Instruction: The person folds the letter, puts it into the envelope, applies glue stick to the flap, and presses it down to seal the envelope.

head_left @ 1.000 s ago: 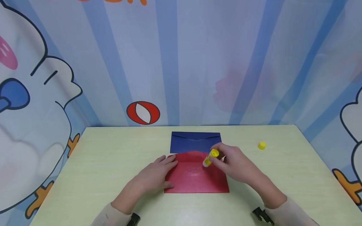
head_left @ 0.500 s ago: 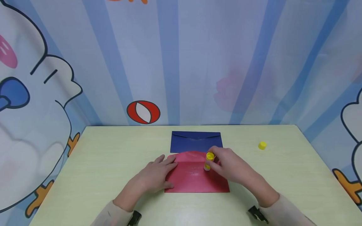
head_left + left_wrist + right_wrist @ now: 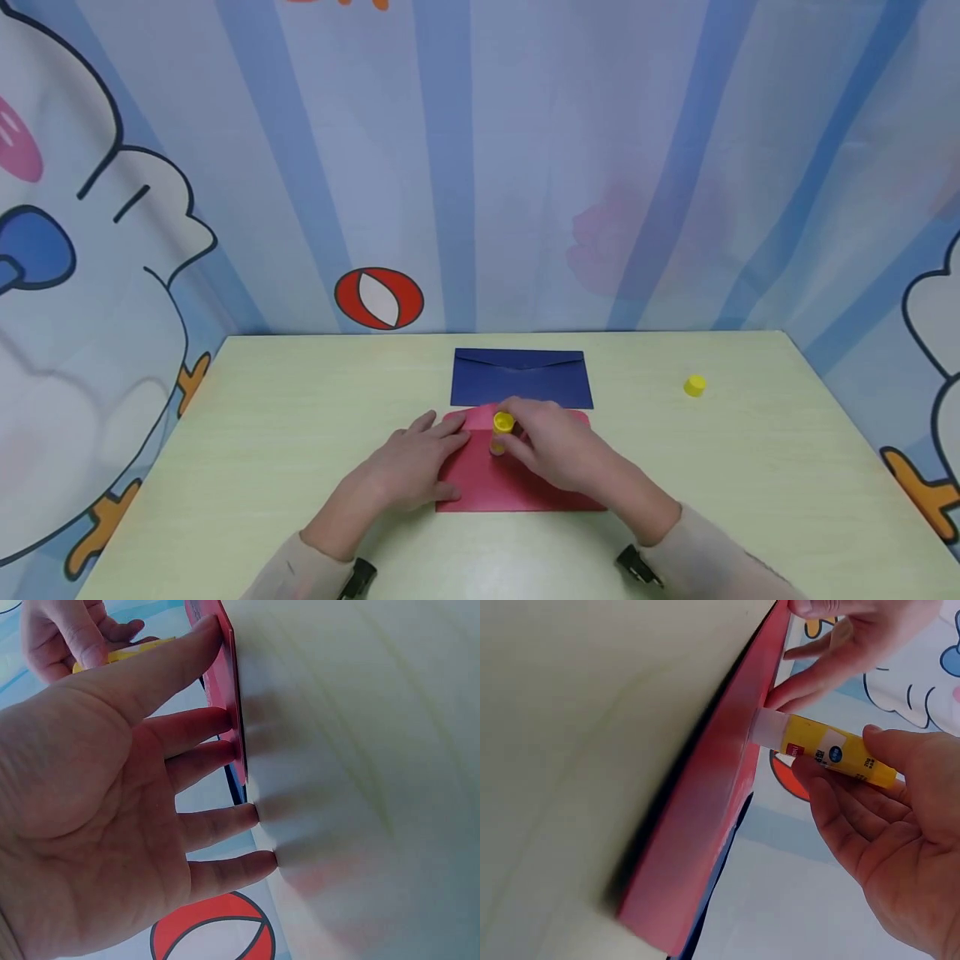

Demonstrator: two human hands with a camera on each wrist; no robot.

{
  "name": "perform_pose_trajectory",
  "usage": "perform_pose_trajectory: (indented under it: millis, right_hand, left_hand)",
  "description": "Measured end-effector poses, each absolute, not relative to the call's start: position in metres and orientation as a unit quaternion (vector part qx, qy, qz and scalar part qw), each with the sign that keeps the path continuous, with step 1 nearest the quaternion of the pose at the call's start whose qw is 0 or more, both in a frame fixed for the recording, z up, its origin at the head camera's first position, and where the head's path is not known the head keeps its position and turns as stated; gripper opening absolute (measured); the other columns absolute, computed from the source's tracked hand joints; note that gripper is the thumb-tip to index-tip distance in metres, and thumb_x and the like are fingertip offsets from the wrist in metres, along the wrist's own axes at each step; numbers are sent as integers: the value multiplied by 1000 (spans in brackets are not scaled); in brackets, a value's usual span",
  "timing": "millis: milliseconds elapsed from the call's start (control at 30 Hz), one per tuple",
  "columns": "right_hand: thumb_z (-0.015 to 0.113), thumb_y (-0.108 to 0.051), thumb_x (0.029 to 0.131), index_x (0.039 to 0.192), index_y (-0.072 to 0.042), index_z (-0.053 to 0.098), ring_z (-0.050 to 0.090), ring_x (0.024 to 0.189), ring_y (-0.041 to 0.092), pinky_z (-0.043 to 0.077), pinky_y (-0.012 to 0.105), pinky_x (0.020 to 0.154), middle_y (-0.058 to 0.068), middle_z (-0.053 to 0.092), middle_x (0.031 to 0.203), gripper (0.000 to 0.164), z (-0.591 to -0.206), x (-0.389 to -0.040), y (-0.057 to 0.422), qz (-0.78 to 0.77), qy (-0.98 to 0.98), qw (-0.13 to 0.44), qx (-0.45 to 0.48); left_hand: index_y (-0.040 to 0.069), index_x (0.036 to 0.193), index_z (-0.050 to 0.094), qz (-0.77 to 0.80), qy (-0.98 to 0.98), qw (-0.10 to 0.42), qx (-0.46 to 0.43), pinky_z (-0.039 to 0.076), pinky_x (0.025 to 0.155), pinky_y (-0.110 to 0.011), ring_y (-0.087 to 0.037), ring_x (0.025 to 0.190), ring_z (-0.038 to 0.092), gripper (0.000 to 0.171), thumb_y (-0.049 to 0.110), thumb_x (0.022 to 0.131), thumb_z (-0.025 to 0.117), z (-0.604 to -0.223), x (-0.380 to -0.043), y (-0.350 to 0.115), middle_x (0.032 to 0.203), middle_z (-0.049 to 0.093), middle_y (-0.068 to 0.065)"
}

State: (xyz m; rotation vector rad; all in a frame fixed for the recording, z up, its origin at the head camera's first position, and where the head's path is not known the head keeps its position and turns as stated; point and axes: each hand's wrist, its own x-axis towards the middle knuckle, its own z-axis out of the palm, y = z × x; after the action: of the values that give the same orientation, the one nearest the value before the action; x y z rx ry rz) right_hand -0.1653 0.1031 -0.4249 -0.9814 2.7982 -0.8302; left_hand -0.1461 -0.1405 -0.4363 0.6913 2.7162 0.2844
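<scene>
A red envelope point(image 3: 480, 483) lies on the table with its flap folded open toward the back. My left hand point(image 3: 408, 467) rests on its left side, fingers spread; in the left wrist view the thumb and two fingers point(image 3: 199, 761) touch the envelope while the other two reach the tabletop. My right hand point(image 3: 558, 446) pinches a yellow glue stick point(image 3: 829, 750) between thumb and fingers. The stick stands nearly upright, its white end against the envelope just below the flap fold, close to the left fingertips.
Behind the red envelope lies a dark blue envelope point(image 3: 521, 379), flap folded down. A yellow cap point(image 3: 694, 386) sits at the back right of the pale table point(image 3: 300, 392). A printed blue-striped backdrop point(image 3: 517, 167) rises at the table's back edge.
The right hand has slid the glue stick leftward across the red envelope, and the stick has gone from tilted to nearly upright. The left hand has stayed in place.
</scene>
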Motion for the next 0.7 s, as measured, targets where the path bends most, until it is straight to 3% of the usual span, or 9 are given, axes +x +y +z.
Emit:
perform_pose_trajectory:
  millis: [300, 500, 700]
  right_hand:
    - [78, -22, 100, 116, -12, 71, 65, 79, 2, 58, 23, 73, -12, 68, 88, 20, -416, -164, 113, -274, 903, 64, -325]
    - [79, -20, 99, 106, -15, 71, 64, 74, 6, 57, 24, 68, -11, 69, 84, 12, -409, -164, 139, -267, 911, 75, -304]
    - [79, -14, 97, 107, -10, 71, 63, 72, 7, 56, 24, 65, -8, 71, 84, 13, -405, -168, 157, -262, 919, 74, -285]
  left_hand:
    - [14, 157, 54, 103, 952, 161, 238, 45, 110, -64, -45, 153, 32, 82, 39, 87, 88, -436, -147, -139, 168, 39, -6]
    - [13, 157, 54, 106, 953, 156, 238, 48, 107, -64, -46, 152, 33, 82, 37, 86, 89, -439, -148, -139, 168, 40, -7]
    - [12, 155, 55, 109, 953, 154, 238, 48, 107, -64, -46, 151, 34, 81, 36, 86, 89, -437, -148, -139, 167, 40, -7]
